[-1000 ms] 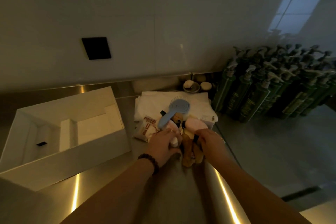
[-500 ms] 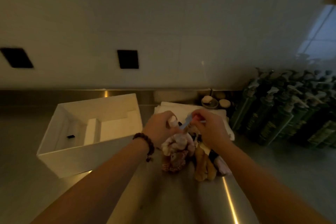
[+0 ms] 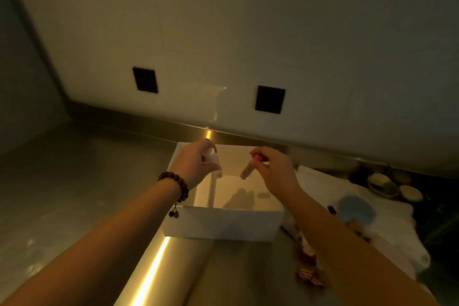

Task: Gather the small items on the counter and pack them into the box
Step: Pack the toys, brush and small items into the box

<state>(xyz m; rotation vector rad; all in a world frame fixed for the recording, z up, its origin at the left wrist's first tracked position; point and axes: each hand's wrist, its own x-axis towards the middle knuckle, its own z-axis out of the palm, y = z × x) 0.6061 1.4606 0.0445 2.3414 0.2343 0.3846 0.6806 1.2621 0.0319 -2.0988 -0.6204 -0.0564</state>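
An open white box point(image 3: 223, 225) with an inner divider sits on the steel counter in front of me. Both hands hover over its opening. My left hand point(image 3: 196, 165), with a bead bracelet on the wrist, grips a small white bottle point(image 3: 215, 163). My right hand point(image 3: 274, 169) pinches a slim pale tube point(image 3: 247, 171) by its pink cap, the tube hanging down over the box. To the right of the box lie a blue hairbrush point(image 3: 356, 208) and small packets point(image 3: 308, 271), partly hidden by my right forearm.
A white folded towel point(image 3: 395, 236) lies right of the box, under the brush. Small round dishes point(image 3: 390, 187) stand at the back right by the wall. Two black wall sockets point(image 3: 269, 99) sit above the steel counter point(image 3: 87, 194), which stretches to the left.
Both hands left the pile of items and moved left over the box, each carrying one item. My view swung left, so the green pump bottles are out of sight.
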